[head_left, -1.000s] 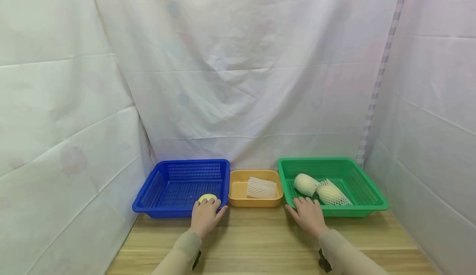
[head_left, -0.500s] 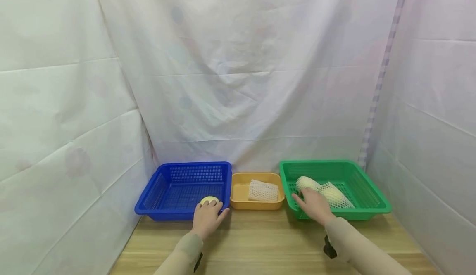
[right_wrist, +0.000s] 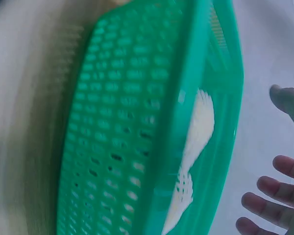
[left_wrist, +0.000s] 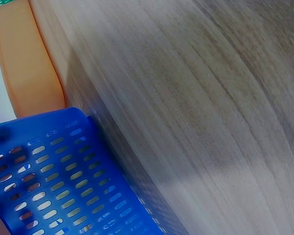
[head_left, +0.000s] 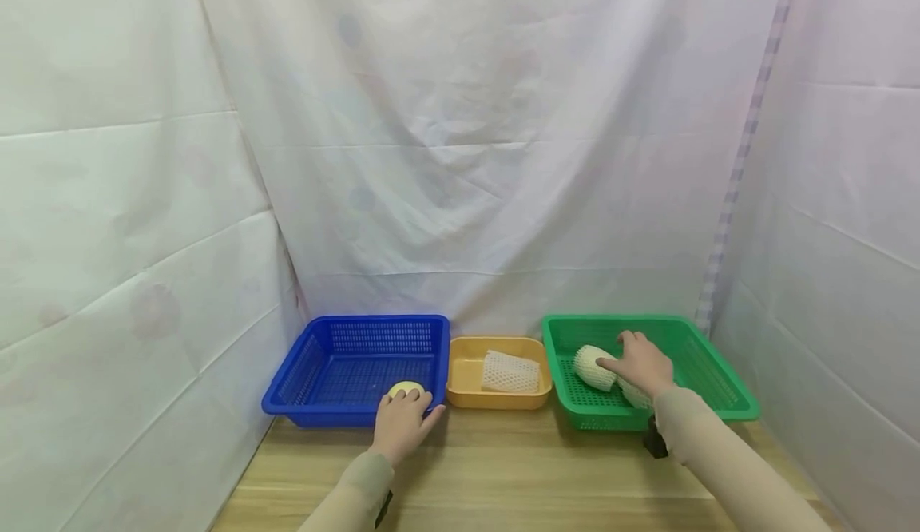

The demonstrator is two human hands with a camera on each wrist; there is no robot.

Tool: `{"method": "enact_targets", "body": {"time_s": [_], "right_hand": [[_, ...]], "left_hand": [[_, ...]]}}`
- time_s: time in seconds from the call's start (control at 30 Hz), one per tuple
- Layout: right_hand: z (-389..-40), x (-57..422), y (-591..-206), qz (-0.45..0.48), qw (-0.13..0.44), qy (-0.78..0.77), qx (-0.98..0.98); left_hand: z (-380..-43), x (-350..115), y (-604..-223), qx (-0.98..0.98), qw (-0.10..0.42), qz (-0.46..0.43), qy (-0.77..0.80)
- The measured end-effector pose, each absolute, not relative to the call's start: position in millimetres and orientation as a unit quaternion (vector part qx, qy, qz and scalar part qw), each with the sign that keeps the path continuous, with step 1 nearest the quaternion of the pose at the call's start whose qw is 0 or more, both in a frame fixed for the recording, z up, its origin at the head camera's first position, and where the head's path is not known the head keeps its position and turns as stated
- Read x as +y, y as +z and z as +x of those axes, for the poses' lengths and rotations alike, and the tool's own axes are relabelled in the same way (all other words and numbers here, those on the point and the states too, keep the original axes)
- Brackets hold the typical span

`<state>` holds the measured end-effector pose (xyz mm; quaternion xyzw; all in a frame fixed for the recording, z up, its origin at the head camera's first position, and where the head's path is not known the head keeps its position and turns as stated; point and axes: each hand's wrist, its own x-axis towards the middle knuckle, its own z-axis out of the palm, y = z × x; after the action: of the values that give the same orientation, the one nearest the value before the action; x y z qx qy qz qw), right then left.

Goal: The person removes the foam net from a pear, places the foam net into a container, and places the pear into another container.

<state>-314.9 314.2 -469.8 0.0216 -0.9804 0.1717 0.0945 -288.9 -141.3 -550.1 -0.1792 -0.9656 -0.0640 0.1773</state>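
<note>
One left hand at round yellow object, grip unclear; one spread, empty right hand over green basket.

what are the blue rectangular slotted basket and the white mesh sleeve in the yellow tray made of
Blue basket: probably moulded plastic with a slight sheen, judging by its regular slots. White mesh sleeve: likely matt foam, given its open netting.
</note>
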Motion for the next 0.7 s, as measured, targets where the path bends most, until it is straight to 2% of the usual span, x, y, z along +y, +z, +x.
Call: {"method": "enact_targets", "body": {"time_s": [0.33, 0.7], "right_hand": [[-328.4, 342.3, -475.2, -0.030, 0.041, 0.188, -0.981], [-335.5, 366.7, -486.5, -0.054, -0.042, 0.206, -0.976]], "left_hand": [[-288.3, -140.7, -549.7, -0.967, 0.175, -0.180, -0.054], [-289.8, -139.2, -548.0, -0.964, 0.183, -0.181, -0.059]]}}
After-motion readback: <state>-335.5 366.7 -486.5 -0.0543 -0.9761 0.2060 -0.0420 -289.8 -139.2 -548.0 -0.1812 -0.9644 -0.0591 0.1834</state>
